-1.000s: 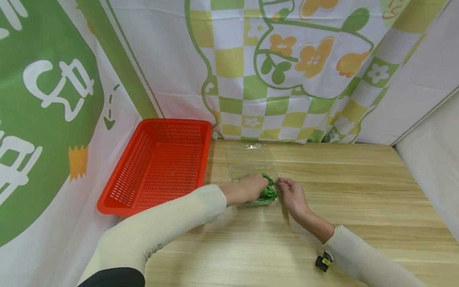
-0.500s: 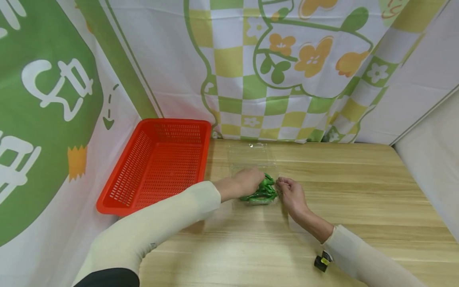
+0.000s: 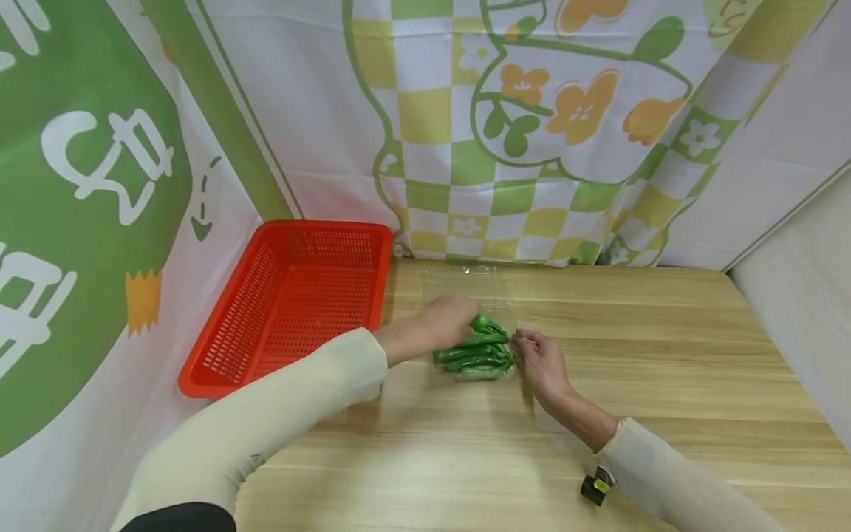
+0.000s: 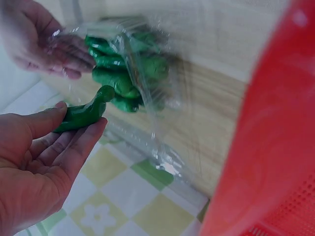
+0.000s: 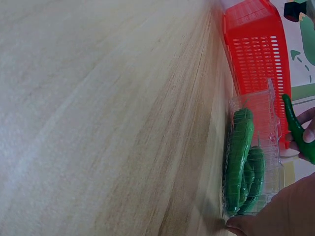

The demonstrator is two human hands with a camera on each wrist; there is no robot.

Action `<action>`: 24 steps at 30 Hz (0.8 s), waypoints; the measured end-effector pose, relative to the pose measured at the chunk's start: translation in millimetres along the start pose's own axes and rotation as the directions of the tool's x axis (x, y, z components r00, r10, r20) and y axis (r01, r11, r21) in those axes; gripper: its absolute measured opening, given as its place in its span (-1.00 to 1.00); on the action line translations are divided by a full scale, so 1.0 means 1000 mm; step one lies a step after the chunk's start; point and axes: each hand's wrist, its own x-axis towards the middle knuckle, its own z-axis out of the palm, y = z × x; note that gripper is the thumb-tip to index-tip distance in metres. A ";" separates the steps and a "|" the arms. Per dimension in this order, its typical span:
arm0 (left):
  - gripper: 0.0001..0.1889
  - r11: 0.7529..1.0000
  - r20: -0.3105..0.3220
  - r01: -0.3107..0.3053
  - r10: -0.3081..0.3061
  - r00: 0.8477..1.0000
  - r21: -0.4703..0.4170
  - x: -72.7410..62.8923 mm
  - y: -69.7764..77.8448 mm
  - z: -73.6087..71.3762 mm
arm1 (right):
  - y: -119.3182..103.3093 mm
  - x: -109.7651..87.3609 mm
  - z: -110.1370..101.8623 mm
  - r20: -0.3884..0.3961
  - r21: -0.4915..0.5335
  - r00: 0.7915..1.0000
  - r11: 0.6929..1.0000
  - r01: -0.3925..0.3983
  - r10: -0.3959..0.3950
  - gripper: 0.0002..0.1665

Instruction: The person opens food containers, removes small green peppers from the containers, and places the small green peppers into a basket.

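High head view facing forward-down, close wrist views, green peppers (image 3: 473,361) in all

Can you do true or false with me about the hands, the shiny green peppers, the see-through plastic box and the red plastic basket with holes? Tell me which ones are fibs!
1. The person's left hand pinches a curved, shiny green pepper. True.
2. The right hand is at the edge of the clear, rectangular plastic box. True.
3. The box is shut. False: its clear plastic lid is open.
4. The red, rectangular plastic basket stands left of the box in the head view. True.
5. The right hand holds the basket. False: it is at the box, away from the basket.
6. The other peppers are yellow. False: they are green.
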 end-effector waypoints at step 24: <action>-0.91 0.994 -0.176 0.101 -0.094 0.980 0.029 -0.032 -0.051 -0.077 | 0.001 0.002 0.001 -0.021 -0.001 1.000 1.000 -0.019 0.019 -0.53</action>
